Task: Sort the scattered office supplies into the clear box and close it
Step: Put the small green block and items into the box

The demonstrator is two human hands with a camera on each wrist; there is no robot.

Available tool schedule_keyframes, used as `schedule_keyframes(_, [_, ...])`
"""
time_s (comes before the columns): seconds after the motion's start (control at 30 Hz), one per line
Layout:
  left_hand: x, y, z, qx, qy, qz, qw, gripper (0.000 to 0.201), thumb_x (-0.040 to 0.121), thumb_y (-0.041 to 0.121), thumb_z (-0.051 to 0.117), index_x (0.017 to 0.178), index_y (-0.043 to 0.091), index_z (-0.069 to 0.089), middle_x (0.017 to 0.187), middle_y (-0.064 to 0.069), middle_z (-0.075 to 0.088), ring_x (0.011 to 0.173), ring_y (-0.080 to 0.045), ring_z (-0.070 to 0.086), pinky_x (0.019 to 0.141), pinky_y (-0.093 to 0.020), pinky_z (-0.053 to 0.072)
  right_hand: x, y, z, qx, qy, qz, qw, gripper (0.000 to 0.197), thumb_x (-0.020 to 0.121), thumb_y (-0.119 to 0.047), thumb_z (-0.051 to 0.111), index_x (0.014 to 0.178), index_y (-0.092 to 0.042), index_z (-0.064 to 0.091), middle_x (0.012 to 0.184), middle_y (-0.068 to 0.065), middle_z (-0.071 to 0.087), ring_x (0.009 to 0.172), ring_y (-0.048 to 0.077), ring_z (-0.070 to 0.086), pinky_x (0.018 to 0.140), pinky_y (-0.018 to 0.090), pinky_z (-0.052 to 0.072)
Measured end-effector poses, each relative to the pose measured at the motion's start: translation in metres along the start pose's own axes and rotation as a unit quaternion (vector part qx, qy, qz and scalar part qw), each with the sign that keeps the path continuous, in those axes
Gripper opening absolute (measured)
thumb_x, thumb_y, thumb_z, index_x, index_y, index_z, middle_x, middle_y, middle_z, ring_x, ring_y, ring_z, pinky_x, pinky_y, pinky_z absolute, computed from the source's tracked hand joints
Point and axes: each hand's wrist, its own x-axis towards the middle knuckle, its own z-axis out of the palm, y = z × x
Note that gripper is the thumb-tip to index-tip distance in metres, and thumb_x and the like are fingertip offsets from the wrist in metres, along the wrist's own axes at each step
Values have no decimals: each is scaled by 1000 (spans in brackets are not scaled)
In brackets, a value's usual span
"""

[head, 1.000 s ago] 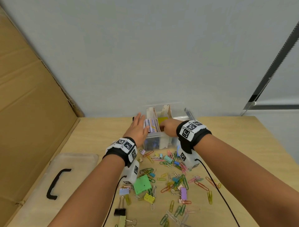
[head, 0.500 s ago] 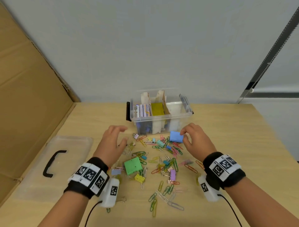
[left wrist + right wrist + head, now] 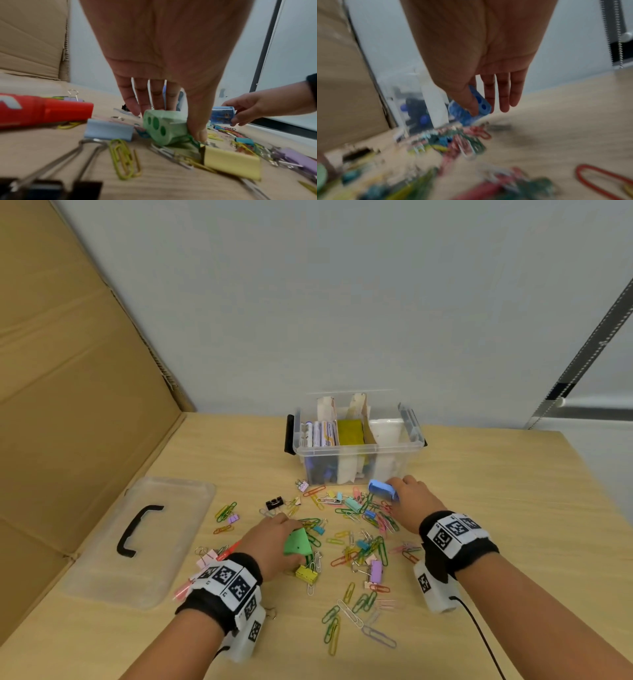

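Green sharpener (image 3: 164,128) tilted up among paper clips (image 3: 356,539) mid-table, pinched by left hand (image 3: 274,546) between thumb and fingers. Blue sharpener (image 3: 383,489) just before clear box (image 3: 356,453), gripped by right hand (image 3: 412,503). Box open, lid (image 3: 144,539) lying well left. Yellow binder clip (image 3: 306,573) beside left thumb.

head camera looks down from above; wrist cameras sit low, close, sharing the clip-strewn table (image 3: 479,491).
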Motion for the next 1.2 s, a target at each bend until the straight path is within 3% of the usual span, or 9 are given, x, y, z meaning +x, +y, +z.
schedule_keyframes(0.07, [-1,-2,-2,-23,17,-1,1000,63,84,44,62,139,27,39,135,5,44,123,-16,44,102,-32,40,-11,-3,-14,44,13,-19,999,30,93,-18,48,122,-14,52,113,10,50,98,27,55,78,31,45])
schedule_keyframes(0.2, [-8,-10,-8,-102,80,1,992,54,84,41,63,132,25,44,126,7,49,110,-12,52,92,-27,46,-44,-24,-64,148,61,-106,981,14,95,-28,50,96,-15,56,97,0,52,73,12,52,62,18,38])
schedule_keyframes(0.33, [-12,-17,-15,-189,129,-2,974,51,83,35,66,128,24,44,120,7,50,101,-10,54,84,-22,46,-43,-52,-118,220,189,-150,945,28,95,-24,53,121,-17,45,94,-6,56,76,9,59,69,21,48])
schedule_keyframes(0.43, [-11,-21,-18,-211,147,2,966,51,83,35,66,128,28,42,117,8,50,98,-10,57,81,-24,49,-4,-66,-126,191,247,-141,939,29,93,-18,54,119,-17,43,99,0,59,81,18,62,73,33,54])
schedule_keyframes(0.5, [-11,-23,-19,-219,150,6,964,50,83,36,65,127,29,42,117,8,50,98,-11,58,83,-28,51,25,-74,-123,120,221,-111,961,27,91,-14,54,116,-19,47,109,7,57,87,26,61,78,40,54])
schedule_keyframes(0.6, [-13,-25,-19,-231,153,15,961,49,83,36,65,126,31,42,116,8,50,98,-10,58,84,-32,53,56,-86,-119,12,115,-74,990,32,87,-12,61,118,-16,54,118,10,50,96,30,60,81,36,50])
schedule_keyframes(0.8, [-16,-37,-15,-276,164,18,947,49,83,34,66,126,32,42,115,13,51,97,-7,59,83,-30,54,82,-102,-118,-91,-20,-48,994,32,90,-10,61,121,-17,65,122,7,63,108,25,62,88,31,49])
schedule_keyframes(1.07, [-18,-43,-13,-293,170,20,941,50,83,35,65,128,33,41,117,13,51,100,-5,58,85,-29,55,96,-107,-95,-160,-67,-33,984,35,92,-12,56,126,-7,58,124,13,62,111,28,60,95,34,50])
schedule_keyframes(1.2, [-22,-42,-13,-297,183,24,937,50,84,32,65,128,32,41,118,13,52,101,-2,57,87,-28,54,83,-105,-97,-95,-22,-31,995,34,92,-11,55,126,-7,57,124,13,60,111,29,60,93,35,49])
